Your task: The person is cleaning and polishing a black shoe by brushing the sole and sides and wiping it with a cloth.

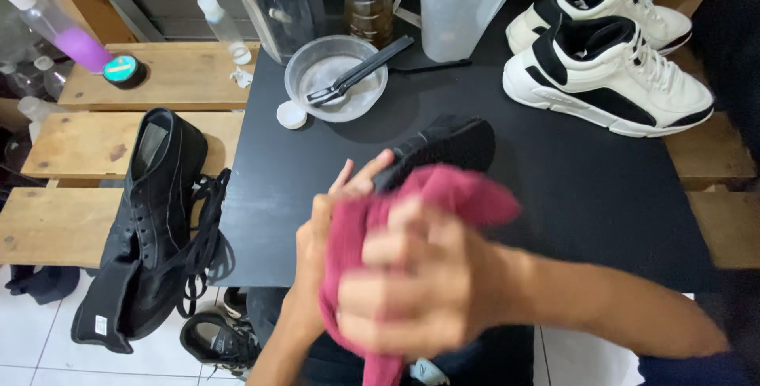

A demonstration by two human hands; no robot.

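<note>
Right hand [412,291]: blurred, at the lower centre of the head view, fingers curled shut over a dark pink cloth [443,196], which was bunched across a black shoe [447,144]. Left hand [336,212]: just beside the right, partly wrapped by the same cloth, fingers closed about the near end of the black shoe; only the fingertips showed above the fabric. The black shoe was held over the near edge of a black mat [554,172], its toe pointing away from the person. On the mat, far right: a pair of white sneakers with black panels [609,53], side by side. Far centre: a clear plastic bowl [313,65] with a black brush [360,73] lying across it; a translucent measuring jug [459,6] behind it; a dark jar of tools [368,2] beside the jug. A small white cap [291,114] lay near the bowl. To the left, on wooden slats [63,144]: a black high-top boot [150,204], unlaced, with loose black laces [204,235] trailing off beside it; a spray bottle of purple liquid [59,26]; a small round tin with a teal lid [124,69]; a clear small bottle [223,26]. Another dark shoe [218,338] lay on the white tiled floor [32,346] below.
</note>
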